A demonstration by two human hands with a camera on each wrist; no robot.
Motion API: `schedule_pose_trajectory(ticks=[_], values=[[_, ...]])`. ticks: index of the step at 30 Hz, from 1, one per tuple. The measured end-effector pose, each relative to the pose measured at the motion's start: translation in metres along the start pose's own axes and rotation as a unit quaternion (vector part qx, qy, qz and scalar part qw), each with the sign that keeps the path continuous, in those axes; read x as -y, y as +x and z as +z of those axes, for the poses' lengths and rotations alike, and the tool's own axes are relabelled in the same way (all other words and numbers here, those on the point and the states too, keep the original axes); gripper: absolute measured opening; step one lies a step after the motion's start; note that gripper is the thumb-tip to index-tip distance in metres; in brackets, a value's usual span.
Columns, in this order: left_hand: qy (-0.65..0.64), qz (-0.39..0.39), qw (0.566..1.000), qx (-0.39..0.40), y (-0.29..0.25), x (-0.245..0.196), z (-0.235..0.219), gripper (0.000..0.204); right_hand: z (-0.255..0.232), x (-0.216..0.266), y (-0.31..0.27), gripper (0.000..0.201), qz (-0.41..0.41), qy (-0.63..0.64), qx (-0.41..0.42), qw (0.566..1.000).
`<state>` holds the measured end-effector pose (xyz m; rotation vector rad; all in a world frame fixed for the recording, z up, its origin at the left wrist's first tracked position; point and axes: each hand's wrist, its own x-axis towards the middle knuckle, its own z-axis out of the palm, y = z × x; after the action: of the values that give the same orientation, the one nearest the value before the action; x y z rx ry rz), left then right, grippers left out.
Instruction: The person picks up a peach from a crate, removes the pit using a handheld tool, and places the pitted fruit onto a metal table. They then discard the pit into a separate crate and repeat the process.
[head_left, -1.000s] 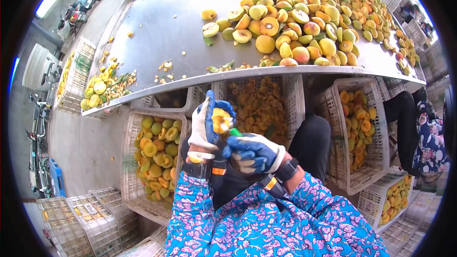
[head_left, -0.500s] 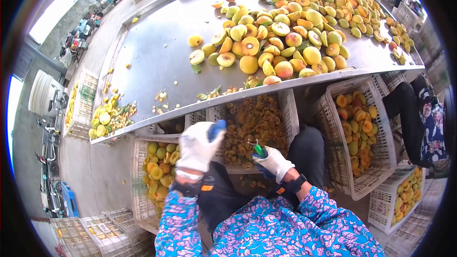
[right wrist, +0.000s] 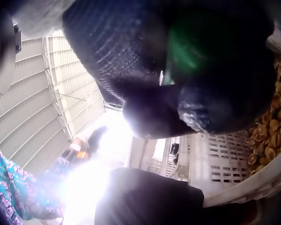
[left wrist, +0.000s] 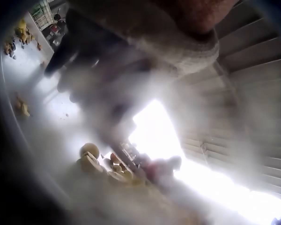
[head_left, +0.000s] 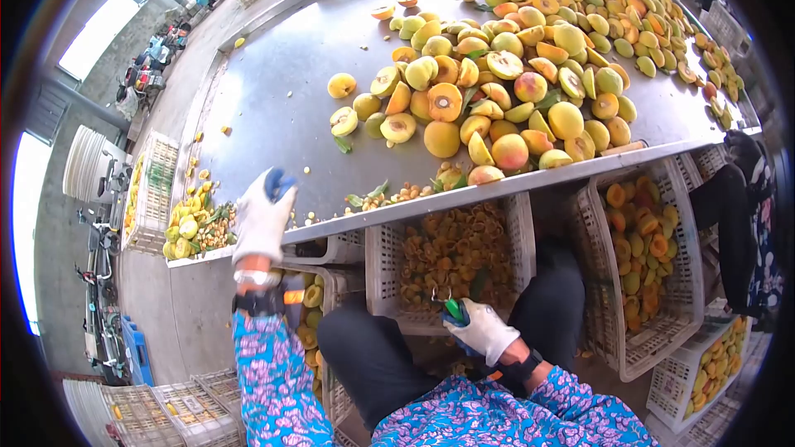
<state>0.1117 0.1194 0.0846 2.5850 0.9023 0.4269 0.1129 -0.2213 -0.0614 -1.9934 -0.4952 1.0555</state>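
Note:
My gloved left hand (head_left: 263, 213) reaches over the near edge of the metal table (head_left: 273, 116), left of the main fruit heap. Its back faces the head camera; the left wrist view shows its blue fingers (left wrist: 79, 51) loosely extended, with no fruit visible in them. Low over the front rim of a crate (head_left: 381, 265) of fruit scraps (head_left: 455, 248), my right hand (head_left: 484, 333) grips a green-handled tool (head_left: 454, 309) with a thin, forked metal tip. In the right wrist view, blue glove fingers wrap round the green handle (right wrist: 196, 42).
Halved and whole yellow peaches (head_left: 497, 91) are heaped on the table. A small pile of fruit and pits (head_left: 199, 219) sits at its left corner. Fruit-filled crates stand to the left (head_left: 335, 298) and right (head_left: 609, 314) of my knees. Another person's legs (head_left: 725, 207) show at far right.
My left hand, which held a yellow fruit near the right hand, has swung left to the table edge; the fruit no longer shows in it. The right hand has lowered rightward, still gripping the tool.

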Motion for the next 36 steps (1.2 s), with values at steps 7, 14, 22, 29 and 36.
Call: schedule_pose_trajectory(ticks=[7,14,22,29,36], values=[[0.008,0.052,0.996,0.070,0.154,-0.023,0.099,0.047,-0.003,0.002,0.005,0.034,-0.044,-0.053,0.053,0.996],[0.138,0.029,0.965,0.220,0.142,-0.042,0.102,0.069,0.004,-0.003,0.017,0.037,-0.026,-0.116,0.017,0.993],[-0.662,-0.133,0.718,0.167,0.020,0.005,0.046,0.046,0.012,-0.009,0.012,0.045,0.013,-0.108,-0.012,0.994],[-0.896,-0.179,0.380,0.147,-0.103,0.003,0.038,0.042,0.010,0.030,0.010,0.032,-0.069,-0.066,-0.072,0.993],[-0.875,-0.201,0.416,0.144,-0.140,-0.007,0.059,0.048,0.022,0.117,-0.016,0.022,-0.229,-0.096,-0.137,0.959]])
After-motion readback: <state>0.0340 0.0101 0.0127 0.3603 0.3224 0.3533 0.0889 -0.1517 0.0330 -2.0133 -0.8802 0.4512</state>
